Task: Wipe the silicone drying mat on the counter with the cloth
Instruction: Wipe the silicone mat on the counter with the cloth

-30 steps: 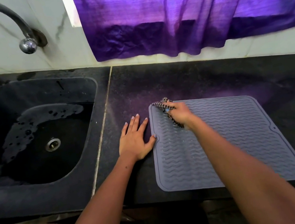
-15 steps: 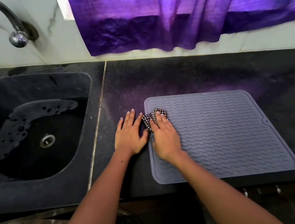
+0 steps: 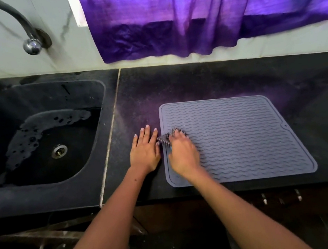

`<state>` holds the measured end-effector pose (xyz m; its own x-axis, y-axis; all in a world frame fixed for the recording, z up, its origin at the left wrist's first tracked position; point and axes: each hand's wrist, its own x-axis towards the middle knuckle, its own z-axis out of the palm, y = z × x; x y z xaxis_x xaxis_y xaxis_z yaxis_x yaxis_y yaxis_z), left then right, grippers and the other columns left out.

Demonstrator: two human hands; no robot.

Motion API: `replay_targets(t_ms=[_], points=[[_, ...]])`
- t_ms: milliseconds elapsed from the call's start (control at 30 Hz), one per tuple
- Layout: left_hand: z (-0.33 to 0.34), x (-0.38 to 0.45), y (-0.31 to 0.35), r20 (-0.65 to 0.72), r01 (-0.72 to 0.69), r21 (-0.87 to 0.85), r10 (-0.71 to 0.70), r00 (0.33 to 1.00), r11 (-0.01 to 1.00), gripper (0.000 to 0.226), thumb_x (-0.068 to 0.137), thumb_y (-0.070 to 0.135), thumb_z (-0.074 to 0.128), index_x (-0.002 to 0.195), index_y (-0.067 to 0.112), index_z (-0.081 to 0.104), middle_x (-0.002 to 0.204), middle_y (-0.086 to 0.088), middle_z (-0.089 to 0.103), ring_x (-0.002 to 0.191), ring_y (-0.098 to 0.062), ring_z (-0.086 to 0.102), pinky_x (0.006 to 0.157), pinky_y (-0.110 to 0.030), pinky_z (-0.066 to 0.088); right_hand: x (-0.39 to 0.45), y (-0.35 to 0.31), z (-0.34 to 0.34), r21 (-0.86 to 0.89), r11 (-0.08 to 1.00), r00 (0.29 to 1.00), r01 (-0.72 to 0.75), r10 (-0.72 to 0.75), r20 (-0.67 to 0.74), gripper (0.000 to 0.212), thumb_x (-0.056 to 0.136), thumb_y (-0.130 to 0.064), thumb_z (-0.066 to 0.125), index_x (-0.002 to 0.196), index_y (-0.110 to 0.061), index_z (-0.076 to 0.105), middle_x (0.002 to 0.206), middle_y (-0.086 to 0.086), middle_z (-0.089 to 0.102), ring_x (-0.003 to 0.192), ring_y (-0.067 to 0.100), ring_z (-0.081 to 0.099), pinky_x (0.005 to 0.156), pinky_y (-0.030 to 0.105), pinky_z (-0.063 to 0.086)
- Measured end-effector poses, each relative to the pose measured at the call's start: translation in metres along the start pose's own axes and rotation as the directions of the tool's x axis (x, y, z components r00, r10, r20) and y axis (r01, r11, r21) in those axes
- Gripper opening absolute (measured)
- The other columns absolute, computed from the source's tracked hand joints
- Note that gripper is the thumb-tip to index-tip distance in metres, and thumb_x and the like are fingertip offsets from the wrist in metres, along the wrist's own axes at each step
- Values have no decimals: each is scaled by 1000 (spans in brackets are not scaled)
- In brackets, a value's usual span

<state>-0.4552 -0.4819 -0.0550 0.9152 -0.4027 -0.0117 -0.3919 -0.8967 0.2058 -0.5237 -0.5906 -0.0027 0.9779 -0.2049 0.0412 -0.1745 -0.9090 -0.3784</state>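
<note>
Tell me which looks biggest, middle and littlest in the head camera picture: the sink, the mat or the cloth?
1. Sink, biggest.
2. Mat, a bit smaller.
3. Cloth, littlest, mostly hidden under the right hand.

The wide lens bends things, so sink versus mat is less sure.

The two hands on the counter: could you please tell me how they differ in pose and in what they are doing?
The left hand lies flat on the bare counter beside the mat, fingers straight and holding nothing; the right hand is on the mat, its fingers pressing the checked cloth near the mat's left edge. The right hand looks motion-blurred, the left sharp. Both are palm down.
</note>
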Motion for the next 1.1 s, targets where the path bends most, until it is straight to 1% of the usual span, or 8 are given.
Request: replay_targets(t_ms=[100, 233, 333, 433, 633, 900, 1033, 1100], points=[[1, -8, 5, 8, 32, 10, -32, 999, 999, 68, 87, 41, -2, 150, 18, 9, 159, -7, 1, 147, -20, -1, 117, -37, -4, -19, 8, 27, -139, 987, 996, 83, -84, -2, 55, 94, -14, 23, 148, -10, 20, 158, 12, 3, 147, 24, 3, 119, 34, 2], [1, -11, 11, 3, 78, -17, -78, 997, 997, 52, 101, 30, 18, 151, 18, 8, 159, -5, -1, 147, -18, -3, 117, -37, -5, -10, 17, 19, -103, 981, 980, 163, -150, 129, 62, 93, -11, 44, 149, -13, 17, 159, 9, -2, 147, 21, -3, 118, 31, -1], [3, -14, 11, -52, 86, -42, -89, 995, 995, 51, 101, 30, 21, 150, 19, 12, 159, -3, 3, 147, -17, -1, 118, -36, -4, 5, 27, -5, 288, 957, 960, 27, -105, 259, 54, 93, -3, 44, 144, -16, 33, 157, 2, 17, 144, 19, 18, 116, 30, 16], [3, -15, 11, -92, 86, -87, -94, 991, 992, 50, 100, 32, 24, 149, 21, 20, 159, -2, 9, 146, -16, 3, 119, -35, -1, 17, 36, -31, 662, 679, 934, -318, 104, 342, 43, 94, -4, 44, 134, -17, 51, 123, 5, 59, 109, 23, 57, 85, 31, 48], [6, -13, 11, -162, 94, -133, -115, 980, 987, 49, 99, 30, 32, 146, 20, 30, 157, -3, 19, 146, -17, 11, 119, -36, 3, -30, 12, -27, 220, 974, 998, -63, 57, 30, 56, 91, -6, 50, 144, -9, 33, 157, 9, 17, 145, 24, 18, 119, 33, 14], [8, -13, 11, -159, 91, -103, -107, 982, 990, 48, 101, 30, 29, 148, 21, 26, 158, -3, 15, 146, -17, 8, 118, -35, 2, -61, 22, 15, -83, 971, 972, 226, -219, 85, 76, 88, -24, 58, 148, -8, 15, 158, 15, -1, 147, 25, -1, 119, 34, 0], [7, -13, 11, -168, 98, -118, -117, 979, 988, 49, 99, 29, 32, 147, 21, 28, 157, -3, 17, 146, -16, 10, 118, -35, 2, -36, 33, -11, 303, 952, 963, 51, -127, 238, 50, 92, -8, 46, 141, -17, 40, 153, 6, 30, 135, 22, 37, 111, 35, 29], [7, -13, 11, -178, 96, -136, -120, 977, 986, 48, 99, 31, 32, 147, 21, 30, 157, -2, 19, 146, -15, 11, 119, -35, 3, -22, 42, -34, 670, 694, 941, -263, 31, 336, 37, 95, -7, 42, 128, -16, 55, 128, 16, 57, 95, 24, 59, 79, 35, 49]])
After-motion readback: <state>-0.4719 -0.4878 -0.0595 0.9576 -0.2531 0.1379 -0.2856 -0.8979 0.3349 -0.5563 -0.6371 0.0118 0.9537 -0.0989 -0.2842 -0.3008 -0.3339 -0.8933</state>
